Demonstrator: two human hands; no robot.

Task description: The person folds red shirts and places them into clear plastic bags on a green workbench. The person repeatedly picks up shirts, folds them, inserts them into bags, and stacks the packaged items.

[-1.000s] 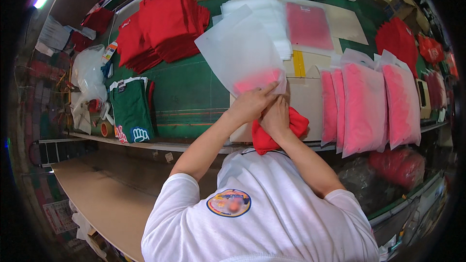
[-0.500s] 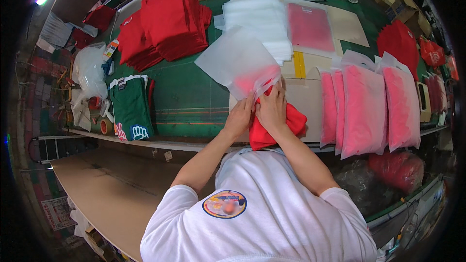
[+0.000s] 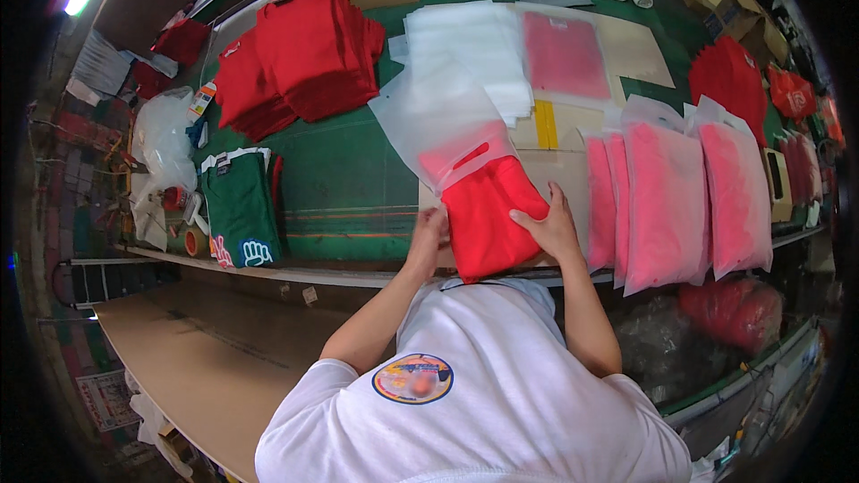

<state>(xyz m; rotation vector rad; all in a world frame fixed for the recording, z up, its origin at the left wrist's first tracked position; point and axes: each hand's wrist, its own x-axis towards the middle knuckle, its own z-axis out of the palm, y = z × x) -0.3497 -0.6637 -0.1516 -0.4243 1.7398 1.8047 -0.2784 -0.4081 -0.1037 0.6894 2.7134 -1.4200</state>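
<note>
A folded red shirt (image 3: 488, 219) lies on the table's near edge in front of me, its far part inside a frosted plastic bag (image 3: 438, 103). The bag's cut-out handle slot shows red through it. At the shirt's left edge my left hand (image 3: 431, 231) is closed, its curled fingers gripping the side of the cloth. My right hand (image 3: 553, 228) is at the right edge with its thumb lying on the shirt and its fingers spread apart.
Bagged red shirts (image 3: 667, 201) stand at the right. Stacked red shirts (image 3: 318, 49) are at the far left, above a folded green shirt (image 3: 237, 201). Frosted bags (image 3: 465, 45) are piled at the back beside a flat bagged shirt (image 3: 564, 54). A tape roll (image 3: 194, 240) lies near the left edge.
My hands have moved apart from the bag's opening to the two sides of the shirt. The shirt now lies flatter and wider, and the handle slot has come into view.
</note>
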